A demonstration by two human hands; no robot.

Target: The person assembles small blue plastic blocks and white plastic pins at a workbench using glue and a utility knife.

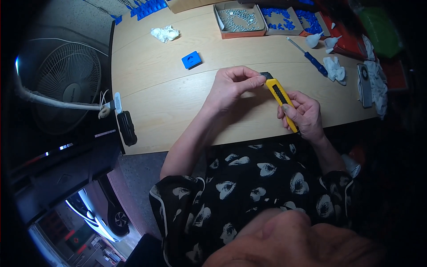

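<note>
A yellow utility knife (278, 94) with a black slide strip is held at a slant above the table. My right hand (306, 115) wraps round its lower part, thumb lying on the yellow body. At the upper end, the thumb and forefinger of my left hand (233, 85) pinch close to the knife's dark tip (266, 75). How far any blade sticks out cannot be made out. Beyond my left hand, a small square blue plastic block (191, 60) rests on the wood, touched by neither hand.
Cardboard boxes of silvery beads (238, 20) and blue pieces (279, 20) line the far edge. A blue-handled screwdriver (315, 63), crumpled tissue (334, 70) and a phone (364, 85) lie at the right. Tissue (165, 34), a black case (127, 128) and a fan (69, 84) are leftward.
</note>
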